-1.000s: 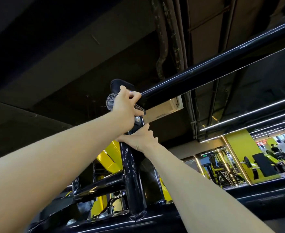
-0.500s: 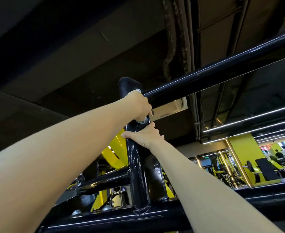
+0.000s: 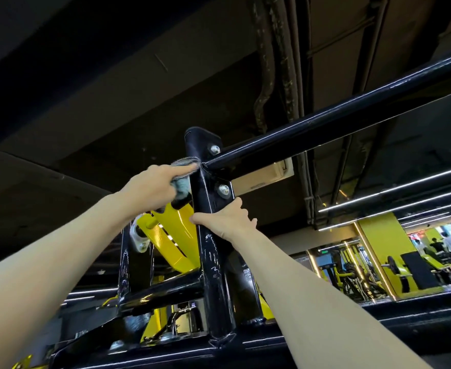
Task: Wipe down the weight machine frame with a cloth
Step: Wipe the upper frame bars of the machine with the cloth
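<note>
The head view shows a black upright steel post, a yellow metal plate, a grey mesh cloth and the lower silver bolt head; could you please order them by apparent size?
1. black upright steel post
2. yellow metal plate, partly hidden
3. grey mesh cloth, mostly hidden by the left hand
4. lower silver bolt head

Head-worn view, upward, near frame [image 3: 211,262]

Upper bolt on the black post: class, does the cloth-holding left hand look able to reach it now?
Probably yes: the left hand holds the cloth against the post close below the upper bolt, which is uncovered.
</note>
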Available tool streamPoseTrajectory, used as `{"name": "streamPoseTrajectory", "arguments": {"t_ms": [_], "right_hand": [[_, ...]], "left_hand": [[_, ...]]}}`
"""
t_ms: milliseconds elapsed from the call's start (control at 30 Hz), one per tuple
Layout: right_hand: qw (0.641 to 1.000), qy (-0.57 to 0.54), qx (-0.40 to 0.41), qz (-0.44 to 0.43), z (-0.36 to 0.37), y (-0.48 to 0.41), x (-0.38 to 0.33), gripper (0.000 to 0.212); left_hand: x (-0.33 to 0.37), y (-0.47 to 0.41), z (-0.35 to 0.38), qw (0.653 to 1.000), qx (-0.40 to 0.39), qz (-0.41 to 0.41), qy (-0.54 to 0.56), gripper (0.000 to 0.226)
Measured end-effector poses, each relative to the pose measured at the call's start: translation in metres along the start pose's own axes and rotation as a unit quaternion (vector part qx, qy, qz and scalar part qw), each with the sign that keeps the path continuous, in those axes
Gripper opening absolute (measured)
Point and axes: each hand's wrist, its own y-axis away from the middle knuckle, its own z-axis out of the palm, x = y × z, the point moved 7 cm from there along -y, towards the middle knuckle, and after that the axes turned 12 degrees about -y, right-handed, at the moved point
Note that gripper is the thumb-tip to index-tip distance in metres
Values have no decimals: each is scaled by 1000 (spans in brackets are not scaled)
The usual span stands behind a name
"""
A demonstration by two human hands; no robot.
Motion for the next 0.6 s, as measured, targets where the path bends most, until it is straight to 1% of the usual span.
{"name": "streamPoseTrajectory", "arguments": {"t_ms": [67, 133, 167, 233, 267, 300, 333, 400, 433, 467, 500, 567, 600], "right_hand": [[1000, -7, 3, 1, 0, -1, 0, 122], [1000, 0, 3, 3, 1, 0, 0, 121], [1000, 3, 8, 2, 0, 0, 0, 121], [1000, 2, 20, -1, -1, 0, 1, 119], [1000, 4, 16, 0, 0, 0, 1, 119], [1000, 8, 10, 0, 0, 0, 0, 119], [1000, 9, 5, 1, 0, -1, 1, 119], [1000, 8, 3, -1, 0, -1, 1, 118], [1000, 8, 4, -4, -1, -3, 0, 118], [1000, 4, 8, -7, -2, -4, -1, 118], [1000, 3, 12, -6, -2, -4, -1, 118], [1000, 8, 13, -6, -2, -4, -1, 118], [1000, 8, 13, -6, -1, -5, 0, 118]], "left_hand": [[-10, -1, 2, 1000, 8, -17, -22, 84], [5, -2, 5, 999, 37, -4, -39, 80], [18, -1, 7, 996, 63, 13, -65, 77], [35, 3, 10, 976, 136, 44, -162, 70], [30, 4, 11, 967, 167, 34, -191, 66], [17, 4, 13, 964, 180, 3, -197, 62], [4, 2, 17, 963, 171, -18, -206, 55], [-7, 2, 35, 965, 110, -16, -236, 50], [-11, 3, 43, 969, 95, -19, -228, 52], [-15, 4, 44, 974, 97, -37, -201, 53], [-21, 6, 40, 981, 110, -74, -144, 51], [-34, 10, 28, 976, 154, -157, -14, 42], [-33, 11, 22, 969, 184, -165, 27, 37]]}}
